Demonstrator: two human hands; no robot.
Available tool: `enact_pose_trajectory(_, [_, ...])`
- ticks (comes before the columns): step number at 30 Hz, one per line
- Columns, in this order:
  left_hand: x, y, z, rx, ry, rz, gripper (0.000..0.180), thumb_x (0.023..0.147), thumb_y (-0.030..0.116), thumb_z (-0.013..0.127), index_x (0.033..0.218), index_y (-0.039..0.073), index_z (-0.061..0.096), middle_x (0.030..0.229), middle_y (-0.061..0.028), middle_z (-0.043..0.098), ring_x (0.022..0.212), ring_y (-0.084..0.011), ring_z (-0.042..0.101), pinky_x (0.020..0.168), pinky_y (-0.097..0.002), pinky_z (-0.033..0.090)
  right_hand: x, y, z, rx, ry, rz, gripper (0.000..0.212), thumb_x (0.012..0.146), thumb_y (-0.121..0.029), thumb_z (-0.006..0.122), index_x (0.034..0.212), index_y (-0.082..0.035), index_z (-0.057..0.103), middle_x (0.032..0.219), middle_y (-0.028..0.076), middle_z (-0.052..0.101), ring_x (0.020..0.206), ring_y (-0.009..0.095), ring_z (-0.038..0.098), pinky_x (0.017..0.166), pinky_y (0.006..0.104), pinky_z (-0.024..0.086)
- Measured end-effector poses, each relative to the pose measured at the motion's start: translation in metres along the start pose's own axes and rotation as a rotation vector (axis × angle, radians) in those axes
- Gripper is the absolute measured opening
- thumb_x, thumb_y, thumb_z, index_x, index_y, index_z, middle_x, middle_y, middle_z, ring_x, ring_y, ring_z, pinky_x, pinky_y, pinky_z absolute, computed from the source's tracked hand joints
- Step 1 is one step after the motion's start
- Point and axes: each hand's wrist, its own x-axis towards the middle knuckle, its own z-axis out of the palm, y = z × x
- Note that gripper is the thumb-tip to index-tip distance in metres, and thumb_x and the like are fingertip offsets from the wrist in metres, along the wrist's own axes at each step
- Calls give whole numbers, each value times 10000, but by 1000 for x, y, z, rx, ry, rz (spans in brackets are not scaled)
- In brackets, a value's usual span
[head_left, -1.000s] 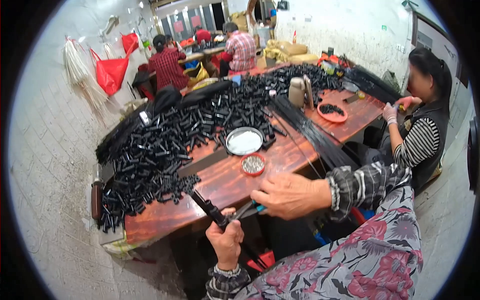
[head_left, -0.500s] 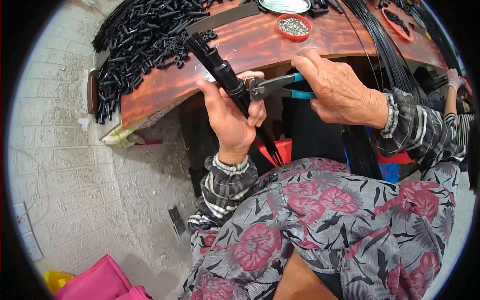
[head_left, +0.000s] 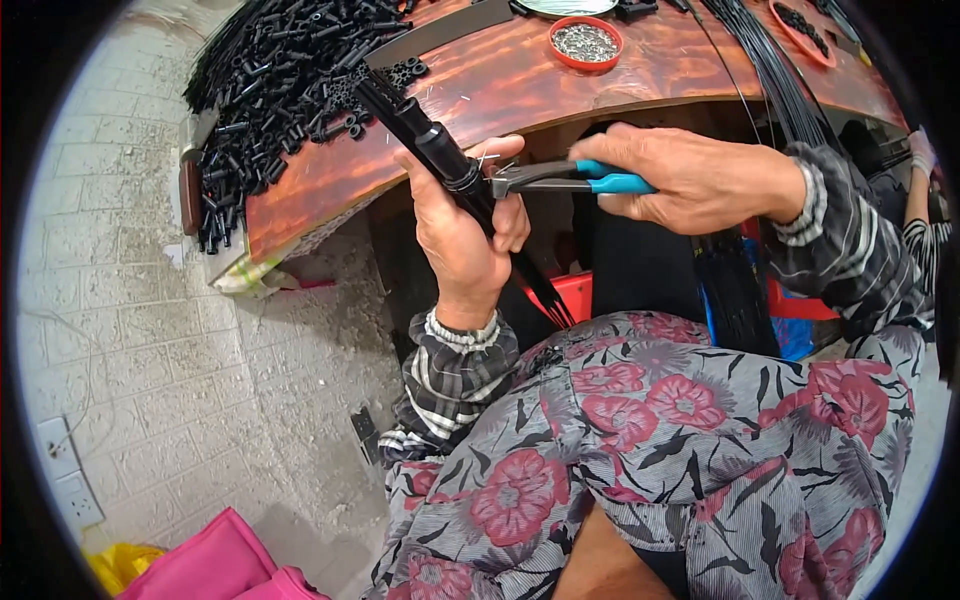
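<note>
In front of me, my left hand (head_left: 462,235) is wrapped round a black stepped tube (head_left: 441,155) with thin black rods (head_left: 545,292) running out of its lower end. The tube slants from upper left to lower right, over the table's front edge. A pair of pliers (head_left: 550,178) with blue-sleeved handles is gripped by my right hand (head_left: 690,178). Its jaws reach the side of the tube near my left fingertips. A small pale pin (head_left: 487,157) shows beside the jaws; what the jaws hold is too small to tell.
A large heap of black tube parts (head_left: 290,75) covers the left of the reddish wooden table (head_left: 480,90). A long flat blade (head_left: 440,33) lies beside it. Farther back stands a red bowl (head_left: 585,45) of small metal pieces. Long black rods (head_left: 765,60) lie at right. Another person's gloved hand (head_left: 921,152) shows far right.
The pliers' handles have come closer together and their jaws have shifted slightly left on the tube. My right hand has turned flatter, and its forearm has moved right.
</note>
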Motion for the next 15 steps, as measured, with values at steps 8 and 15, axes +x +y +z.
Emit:
enact_pose_trajectory(8, [-4,3,8,22,65,-10,815,817,670,165,882,-24,586,388,19,322,311,-79,257,319,-216,228,-5,-7,13,-433,370,32,373,749,-95,575,1075,-20,410,765,132,479,733,305,524,618,388,410])
enact_pose_trajectory(15, [-1,1,-3,15,3,36,808,826,659,170,885,-34,582,395,15,332,316,-82,263,320,-223,229,15,7,65,91,553,84,138,706,-81,590,709,-9,472,561,182,490,550,381,507,458,400,369])
